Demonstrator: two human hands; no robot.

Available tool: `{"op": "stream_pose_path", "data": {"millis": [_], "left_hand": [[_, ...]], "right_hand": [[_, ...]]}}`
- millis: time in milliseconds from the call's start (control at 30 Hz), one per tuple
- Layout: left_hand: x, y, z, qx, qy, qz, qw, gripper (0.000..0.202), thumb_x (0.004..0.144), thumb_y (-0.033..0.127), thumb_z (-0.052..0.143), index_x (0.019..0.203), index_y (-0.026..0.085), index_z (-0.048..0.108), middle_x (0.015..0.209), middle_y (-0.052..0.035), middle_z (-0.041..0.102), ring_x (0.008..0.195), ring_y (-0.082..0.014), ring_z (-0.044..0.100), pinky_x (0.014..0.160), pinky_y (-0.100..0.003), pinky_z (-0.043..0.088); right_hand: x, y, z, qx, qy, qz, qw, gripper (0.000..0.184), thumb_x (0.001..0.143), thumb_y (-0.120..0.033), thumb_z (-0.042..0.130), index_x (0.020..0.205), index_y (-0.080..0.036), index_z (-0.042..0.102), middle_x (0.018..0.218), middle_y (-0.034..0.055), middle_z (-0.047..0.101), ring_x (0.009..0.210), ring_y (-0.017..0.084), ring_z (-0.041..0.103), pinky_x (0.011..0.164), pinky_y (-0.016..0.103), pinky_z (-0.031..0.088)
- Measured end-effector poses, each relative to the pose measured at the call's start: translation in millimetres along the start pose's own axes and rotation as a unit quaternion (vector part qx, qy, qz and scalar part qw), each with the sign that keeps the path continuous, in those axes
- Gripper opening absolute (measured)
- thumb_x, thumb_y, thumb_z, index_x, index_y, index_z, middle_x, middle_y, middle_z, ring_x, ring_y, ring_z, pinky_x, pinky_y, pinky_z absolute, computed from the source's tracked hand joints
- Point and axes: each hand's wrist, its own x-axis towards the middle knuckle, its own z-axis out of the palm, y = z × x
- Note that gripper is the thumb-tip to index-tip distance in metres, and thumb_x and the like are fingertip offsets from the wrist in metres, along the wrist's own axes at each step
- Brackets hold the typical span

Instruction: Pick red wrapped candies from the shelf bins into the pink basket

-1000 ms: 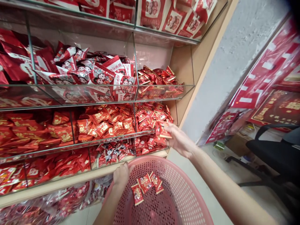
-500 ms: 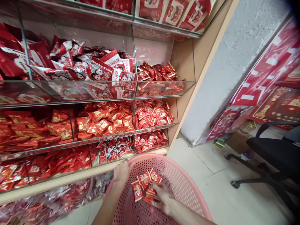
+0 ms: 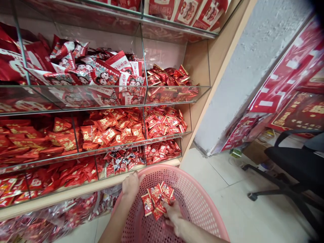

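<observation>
My left hand [image 3: 131, 185] grips the far rim of a pink perforated plastic basket [image 3: 197, 202] held low in front of the shelves. Inside the basket lie several small red sweet packets [image 3: 155, 199]. My right hand [image 3: 173, 214] is down in the basket, its fingers curled against the packets; I cannot tell whether it still grips one. The bin of small red packets [image 3: 164, 123] on the middle shelf stands above and behind the basket.
Glass shelving [image 3: 101, 101] with dividers holds heaps of red packets in several bins. A grey wall corner [image 3: 243, 74] stands right of the shelves. A black office chair [image 3: 296, 165] is on the tiled floor at the right, with red posters behind it.
My right hand came down from the middle-shelf bin with red packets into the basket, where more packets now lie. My left hand stayed on the rim.
</observation>
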Motion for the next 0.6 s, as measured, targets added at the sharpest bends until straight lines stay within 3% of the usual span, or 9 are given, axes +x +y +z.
{"op": "stream_pose_path", "data": {"millis": [100,267,433,600], "left_hand": [[-0.1,0.0,-0.5,-0.001,0.000,-0.002,1.000,0.057,0.088,0.053,0.021,0.103,0.012,0.057,0.086,-0.0171,0.067,0.085,-0.0291,0.065,0.068,-0.037,0.048],[0.0,-0.1,-0.1,-0.003,-0.002,-0.003,1.000,0.057,0.087,0.054,0.022,0.102,0.011,0.058,0.086,-0.0175,0.067,0.085,-0.0285,0.065,0.069,-0.036,0.048],[0.5,-0.6,1.0,-0.005,-0.004,-0.005,1.000,0.057,0.087,0.054,0.022,0.102,0.012,0.057,0.088,-0.0168,0.067,0.086,-0.0275,0.065,0.070,-0.035,0.048],[0.5,-0.1,-0.6,-0.011,-0.018,-0.014,1.000,0.056,0.087,0.054,0.024,0.105,0.012,0.057,0.088,-0.0169,0.067,0.087,-0.0263,0.064,0.071,-0.033,0.047]], "right_hand": [[2.4,1.0,-1.3,-0.013,0.005,-0.005,1.000,0.029,0.072,-0.033,0.063,0.080,-0.025,0.036,0.045,-0.0104,0.048,0.031,0.006,0.040,0.033,0.013,0.026],[-7.1,-6.2,1.5,0.050,0.023,0.009,0.998,0.031,0.068,-0.028,0.066,0.077,-0.024,0.036,0.060,-0.0071,0.058,0.048,0.009,0.057,0.042,0.016,0.040],[-12.8,-8.1,2.0,0.059,0.010,0.023,0.998,0.032,0.067,-0.030,0.065,0.078,-0.025,0.035,0.065,-0.0049,0.058,0.055,0.015,0.062,0.036,0.018,0.037],[-10.1,-0.2,-8.4,0.108,0.000,-0.036,0.994,0.044,0.055,-0.029,0.075,0.081,-0.024,0.039,0.074,-0.0036,0.063,0.065,0.015,0.065,0.052,0.023,0.050]]}}
